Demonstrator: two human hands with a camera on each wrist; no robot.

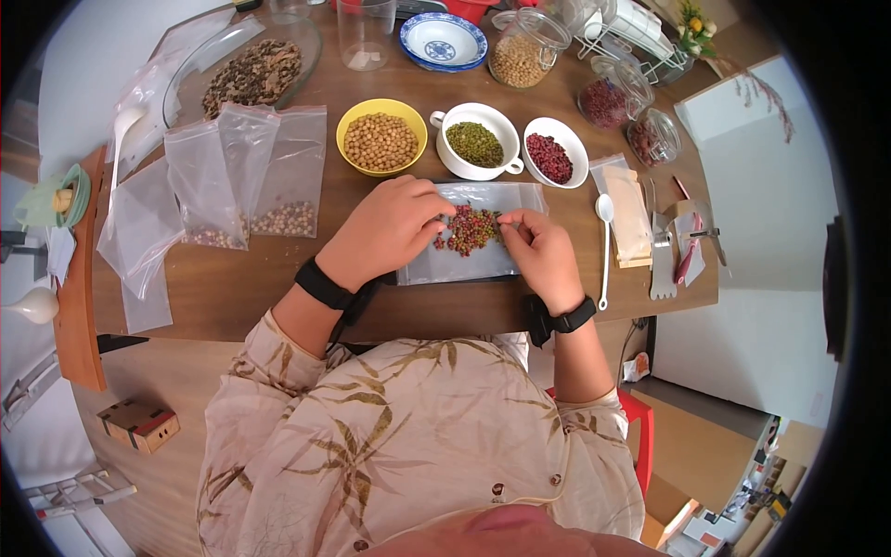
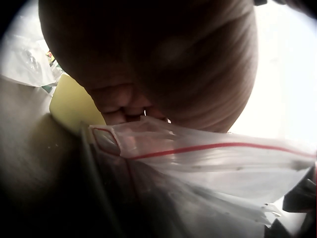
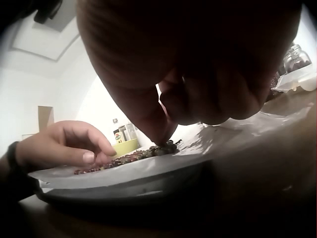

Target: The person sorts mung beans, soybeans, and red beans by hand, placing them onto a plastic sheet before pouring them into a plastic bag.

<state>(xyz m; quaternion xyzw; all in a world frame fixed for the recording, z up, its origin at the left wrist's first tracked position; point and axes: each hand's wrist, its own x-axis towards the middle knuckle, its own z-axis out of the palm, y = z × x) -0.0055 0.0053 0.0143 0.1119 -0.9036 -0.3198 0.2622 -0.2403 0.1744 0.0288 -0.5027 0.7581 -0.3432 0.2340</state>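
Observation:
A mixed pile of red and green beans lies on a flat clear plastic bag, which rests on a dark flat object. The left hand is at the pile's left side, fingers bent loosely, thumb and forefinger apart; the right wrist view shows this left hand beside the red beans. At the pile's right edge the right hand brings thumb and forefinger together on what seems to be a bean, mostly hidden by the fingertips. In the left wrist view a red-striped bag edge shows below the left hand.
Behind the bag stand a yellow bowl of chickpeas, a white two-handled bowl of green beans and a white bowl of red beans. Zip bags lie left. A white spoon and tools lie right; glass jars stand behind.

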